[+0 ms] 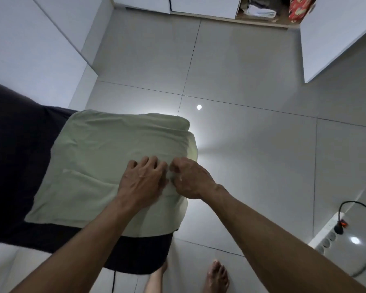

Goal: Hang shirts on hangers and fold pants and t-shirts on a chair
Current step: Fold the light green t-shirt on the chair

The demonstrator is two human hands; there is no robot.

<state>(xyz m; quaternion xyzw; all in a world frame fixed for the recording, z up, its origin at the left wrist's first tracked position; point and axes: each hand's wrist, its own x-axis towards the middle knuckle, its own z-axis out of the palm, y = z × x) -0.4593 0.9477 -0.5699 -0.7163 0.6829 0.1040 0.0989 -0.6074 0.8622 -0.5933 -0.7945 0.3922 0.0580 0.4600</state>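
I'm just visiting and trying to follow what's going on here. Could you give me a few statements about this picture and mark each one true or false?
1. Both hands are on the pale green garment. True: the left hand and right hand meet near its right edge.
2. The garment hangs on a hanger. False: it lies folded flat on a dark cloth.
3. A power strip lies on the floor at right. True.
4. The cupboard is empty. False: folded laundry sits inside.
5. The person wears shoes. False: a bare foot shows.

Pwr strip (pixel 328 235) w/ black cord on tile floor (pixel 241 81), right.
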